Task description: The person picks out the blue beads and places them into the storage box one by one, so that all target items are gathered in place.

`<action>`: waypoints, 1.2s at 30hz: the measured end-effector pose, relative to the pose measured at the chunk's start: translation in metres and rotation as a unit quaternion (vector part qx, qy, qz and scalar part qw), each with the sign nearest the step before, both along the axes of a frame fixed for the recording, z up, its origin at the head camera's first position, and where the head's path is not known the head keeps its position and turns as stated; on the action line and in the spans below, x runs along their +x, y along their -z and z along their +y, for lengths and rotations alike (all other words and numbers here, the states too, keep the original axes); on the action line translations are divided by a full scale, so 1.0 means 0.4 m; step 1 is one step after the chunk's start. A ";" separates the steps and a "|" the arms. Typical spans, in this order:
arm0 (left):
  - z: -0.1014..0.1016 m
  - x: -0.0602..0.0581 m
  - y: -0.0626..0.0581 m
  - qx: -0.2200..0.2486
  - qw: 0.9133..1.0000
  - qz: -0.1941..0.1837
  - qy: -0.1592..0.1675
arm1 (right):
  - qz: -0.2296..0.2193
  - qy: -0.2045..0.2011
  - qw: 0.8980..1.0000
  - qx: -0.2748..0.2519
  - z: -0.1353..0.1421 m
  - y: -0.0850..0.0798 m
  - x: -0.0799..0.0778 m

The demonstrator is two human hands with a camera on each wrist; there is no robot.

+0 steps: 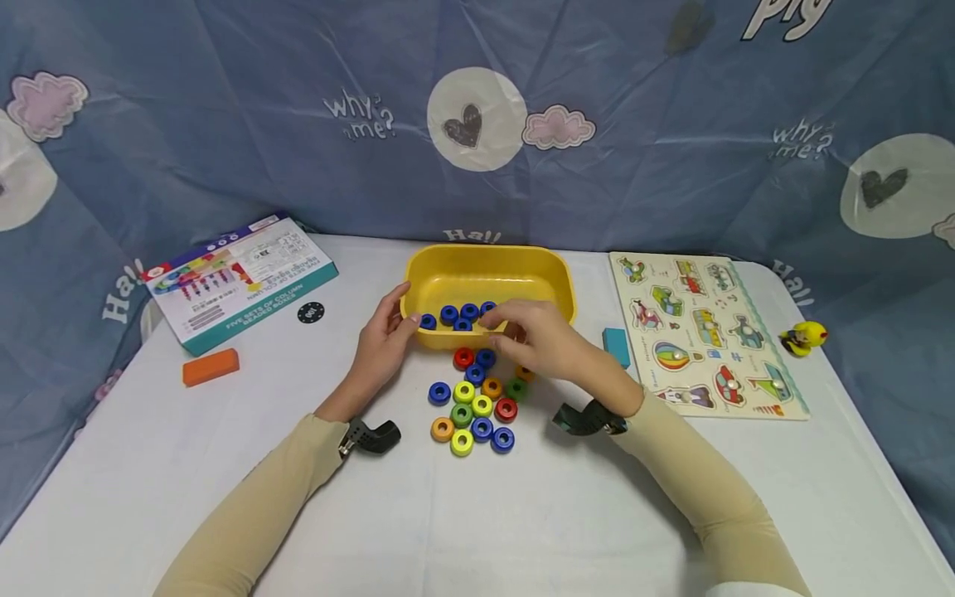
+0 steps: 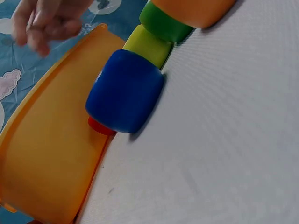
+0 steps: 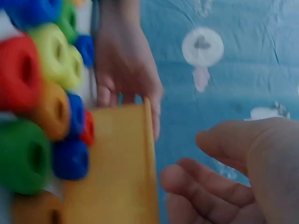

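Note:
A yellow tray (image 1: 492, 286) stands at the back of the table, with several blue ring beads (image 1: 469, 312) along its front inside. My left hand (image 1: 379, 344) holds the tray's left end, thumb over the rim. Above the front rim, on the right side, hovers my right hand (image 1: 539, 336); its fingers are loosely bent, and nothing shows between thumb and fingers in the right wrist view (image 3: 219, 177). In front of the tray lie loose beads in several colours, among them a red bead (image 1: 506, 410), a green bead (image 1: 462, 414) and a yellow bead (image 1: 462, 443).
To the left are a printed toy box (image 1: 242, 282), an orange block (image 1: 210, 367) and a black round chip (image 1: 310, 313). On the right lie a blue block (image 1: 616, 347), a picture puzzle board (image 1: 705, 336) and a small yellow figure (image 1: 804, 337). A patterned blue curtain (image 1: 298, 182) hangs behind.

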State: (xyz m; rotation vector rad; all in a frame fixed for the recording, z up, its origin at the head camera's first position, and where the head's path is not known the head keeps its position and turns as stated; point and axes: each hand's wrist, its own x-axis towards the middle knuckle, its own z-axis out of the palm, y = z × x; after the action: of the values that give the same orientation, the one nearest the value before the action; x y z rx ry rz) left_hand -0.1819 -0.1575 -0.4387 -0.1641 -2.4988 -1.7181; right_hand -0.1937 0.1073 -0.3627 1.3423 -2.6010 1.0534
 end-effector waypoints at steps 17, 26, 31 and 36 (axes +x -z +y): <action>0.023 0.047 -0.094 -0.006 1.000 -0.023 0.003 | 0.065 0.059 0.975 0.206 -0.030 0.077 0.069; 0.025 0.049 -0.099 -0.008 1.000 -0.023 -0.001 | 0.049 0.069 0.979 0.185 -0.032 0.093 0.059; 0.022 0.040 -0.086 -0.011 1.000 -0.022 -0.001 | 0.047 0.068 0.982 0.169 -0.027 0.096 0.057; 0.005 0.008 -0.025 -0.006 1.000 -0.016 -0.001 | 0.055 0.060 0.984 0.157 -0.025 0.098 0.055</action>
State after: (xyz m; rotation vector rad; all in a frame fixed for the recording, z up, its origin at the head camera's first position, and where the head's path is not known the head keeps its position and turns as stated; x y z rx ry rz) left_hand -0.1788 -0.1554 -0.4289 -0.1357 -2.5301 -1.7192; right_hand -0.1716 0.0971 -0.4017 1.2310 -2.8064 0.5508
